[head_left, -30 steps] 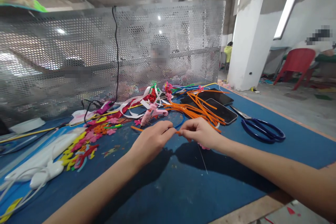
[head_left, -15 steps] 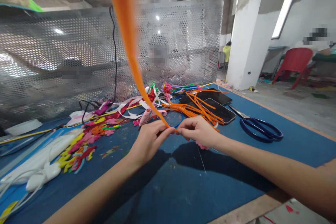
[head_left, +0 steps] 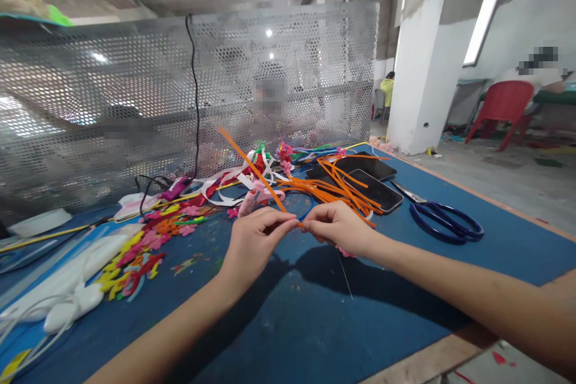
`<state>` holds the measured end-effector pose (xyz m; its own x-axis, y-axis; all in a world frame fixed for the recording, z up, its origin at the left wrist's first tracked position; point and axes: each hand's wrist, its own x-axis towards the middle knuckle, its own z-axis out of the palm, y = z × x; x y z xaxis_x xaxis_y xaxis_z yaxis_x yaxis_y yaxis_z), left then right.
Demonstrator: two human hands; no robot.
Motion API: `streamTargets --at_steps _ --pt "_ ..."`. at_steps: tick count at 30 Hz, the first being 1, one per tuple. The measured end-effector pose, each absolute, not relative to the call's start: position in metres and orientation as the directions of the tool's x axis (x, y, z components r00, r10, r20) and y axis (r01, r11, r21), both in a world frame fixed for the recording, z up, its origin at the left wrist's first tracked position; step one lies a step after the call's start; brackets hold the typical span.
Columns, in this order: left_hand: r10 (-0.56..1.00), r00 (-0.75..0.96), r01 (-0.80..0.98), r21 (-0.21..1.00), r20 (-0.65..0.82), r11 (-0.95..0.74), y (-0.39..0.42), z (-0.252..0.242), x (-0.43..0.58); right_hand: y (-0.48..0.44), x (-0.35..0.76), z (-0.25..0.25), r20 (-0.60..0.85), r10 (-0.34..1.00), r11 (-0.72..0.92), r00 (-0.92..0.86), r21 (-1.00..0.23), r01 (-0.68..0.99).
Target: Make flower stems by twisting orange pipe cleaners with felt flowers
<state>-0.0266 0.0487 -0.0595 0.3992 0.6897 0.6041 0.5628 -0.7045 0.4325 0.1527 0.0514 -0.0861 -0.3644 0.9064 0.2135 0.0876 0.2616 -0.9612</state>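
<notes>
A perforated screen [head_left: 225, 72] backs the blue table [head_left: 288, 330]. From left I see colourful pieces [head_left: 155, 237], then my left hand [head_left: 256, 237] pinching an orange strip [head_left: 253, 170] that slants upward; my right hand [head_left: 339, 228] pinches it too, with scissors [head_left: 418, 205] beyond. I'd judge this bending or twisting; next calls for firm fingertips.

The left hand [head_left: 255, 239] pinches an orange strip [head_left: 257, 173].

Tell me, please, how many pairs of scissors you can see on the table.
1: blue-handled scissors, lying right of the right hand on the blue tabletop. More may be hidden under the orange strips.
</notes>
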Motion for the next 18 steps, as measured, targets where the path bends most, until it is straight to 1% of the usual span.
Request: streamTargets --at_steps 4,7,9,12,15,18 --pt "0.513 0.618 0.579 0.097 0.595 -0.81 0.051 -0.061 -0.031 0.055 0.155 -0.089 0.219 0.922 0.274 -0.32 -0.952 0.138" --pt "0.408 0.726 0.569 -0.149 0.553 -0.809 0.052 -0.063 -0.033 0.056 0.156 -0.089 0.22 0.921 0.278 -0.32 -0.949 0.15" --pt "0.359 0.776 0.549 -0.275 0.519 -0.789 0.052 -0.063 -0.034 0.055 0.155 -0.088 0.228 0.916 0.288 -0.329 -0.946 0.147" --pt "0.293 0.826 0.508 -0.412 0.481 -0.756 0.051 -0.061 -0.037 0.054 0.153 -0.089 0.236 0.905 0.292 -0.355 -0.949 0.115" --pt "0.197 0.856 0.461 -0.533 0.479 -0.71 0.049 -0.057 -0.04 0.053 0.152 -0.09 0.248 0.883 0.297 -0.399 -0.953 0.065" --pt "0.143 0.878 0.425 -0.607 0.456 -0.672 0.05 -0.054 -0.041 0.053 0.153 -0.09 0.257 0.875 0.307 -0.41 -0.95 0.061"
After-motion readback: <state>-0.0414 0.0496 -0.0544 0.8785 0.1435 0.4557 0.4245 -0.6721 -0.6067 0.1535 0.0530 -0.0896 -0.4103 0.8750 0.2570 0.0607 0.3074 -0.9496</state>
